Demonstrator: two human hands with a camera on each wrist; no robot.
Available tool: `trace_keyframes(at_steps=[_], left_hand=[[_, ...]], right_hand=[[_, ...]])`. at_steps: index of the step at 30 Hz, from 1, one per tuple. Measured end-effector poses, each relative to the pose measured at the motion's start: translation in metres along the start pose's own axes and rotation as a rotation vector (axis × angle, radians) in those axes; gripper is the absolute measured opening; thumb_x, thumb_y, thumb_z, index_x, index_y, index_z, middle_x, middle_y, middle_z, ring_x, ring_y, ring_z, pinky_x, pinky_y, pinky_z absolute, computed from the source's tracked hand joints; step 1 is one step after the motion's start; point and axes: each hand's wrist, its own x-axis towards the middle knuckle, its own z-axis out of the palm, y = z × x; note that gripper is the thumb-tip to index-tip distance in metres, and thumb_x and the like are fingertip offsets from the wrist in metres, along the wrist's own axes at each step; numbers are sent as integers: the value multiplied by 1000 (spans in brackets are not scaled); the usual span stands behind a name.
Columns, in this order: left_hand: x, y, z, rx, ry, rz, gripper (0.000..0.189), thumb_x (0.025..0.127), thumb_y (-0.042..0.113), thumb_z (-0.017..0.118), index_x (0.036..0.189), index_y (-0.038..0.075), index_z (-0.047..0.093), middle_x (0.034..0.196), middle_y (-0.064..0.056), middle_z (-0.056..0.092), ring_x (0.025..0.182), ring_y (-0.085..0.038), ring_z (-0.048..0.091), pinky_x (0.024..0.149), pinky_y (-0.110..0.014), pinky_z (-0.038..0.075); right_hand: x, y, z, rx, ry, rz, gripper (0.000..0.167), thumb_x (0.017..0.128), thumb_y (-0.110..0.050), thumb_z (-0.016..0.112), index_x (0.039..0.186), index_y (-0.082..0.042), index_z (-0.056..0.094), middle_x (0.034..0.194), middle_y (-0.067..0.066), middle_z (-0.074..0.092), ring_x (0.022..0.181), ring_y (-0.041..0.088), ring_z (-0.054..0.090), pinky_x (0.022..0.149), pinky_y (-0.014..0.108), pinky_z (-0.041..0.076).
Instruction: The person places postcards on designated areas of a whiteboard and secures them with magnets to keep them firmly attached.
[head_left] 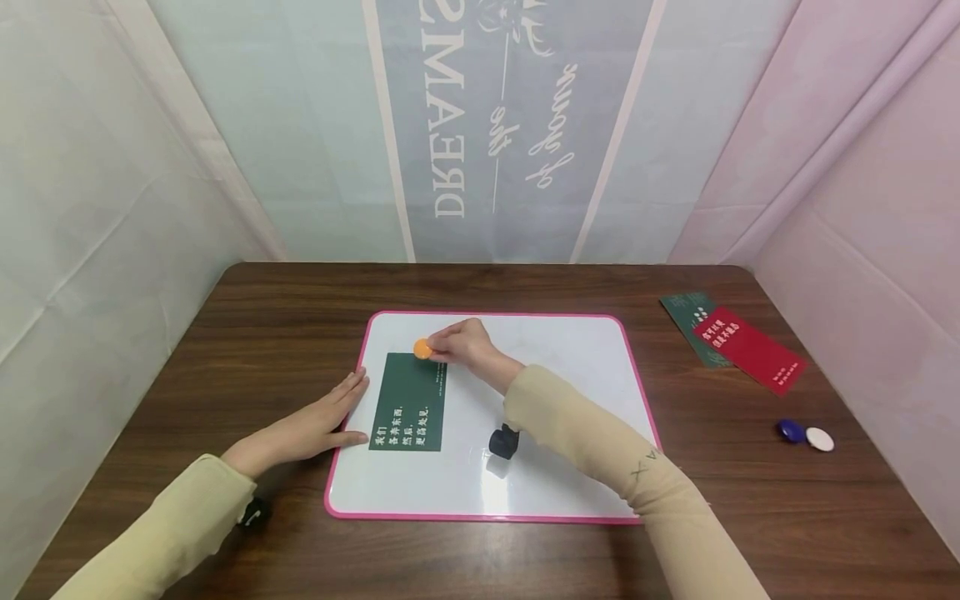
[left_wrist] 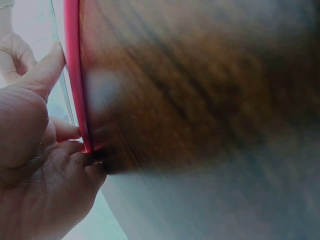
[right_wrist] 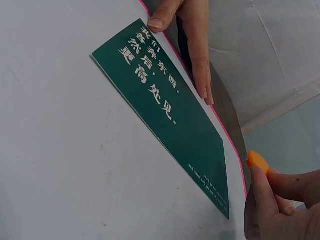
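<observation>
A green card point(head_left: 405, 400) with white characters lies on the left part of a pink-rimmed whiteboard point(head_left: 577, 358). Between thumb and fingers, my right hand point(head_left: 468, 343) pinches an orange round magnet point(head_left: 422, 348) at the card's far edge. In the right wrist view the magnet point(right_wrist: 258, 161) shows at the fingertips, beyond the card's small-print end. My left hand point(head_left: 315, 425) rests on the board's left rim point(left_wrist: 73, 65), fingers extended and thumb close to the card's near left corner.
At the right of the brown table point(head_left: 720, 492) a red card point(head_left: 753, 350) overlaps another green card point(head_left: 684, 321). Nearer stand a blue disc point(head_left: 791, 431) and a white disc point(head_left: 820, 439), side by side. Curtains hang behind and beside the table.
</observation>
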Motion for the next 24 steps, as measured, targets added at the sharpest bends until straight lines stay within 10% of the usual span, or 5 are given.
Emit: trace_keyframes(at_steps=[24], left_hand=[[-1, 1, -2, -6, -9, -11, 92, 81, 48, 61, 144, -1, 15, 151, -19, 7, 136, -35, 13, 103, -50, 27]], right_hand=[[8, 4, 15, -93, 42, -16, 17, 82, 0, 64, 97, 9, 65, 98, 20, 65, 75, 21, 68, 66, 25, 54]])
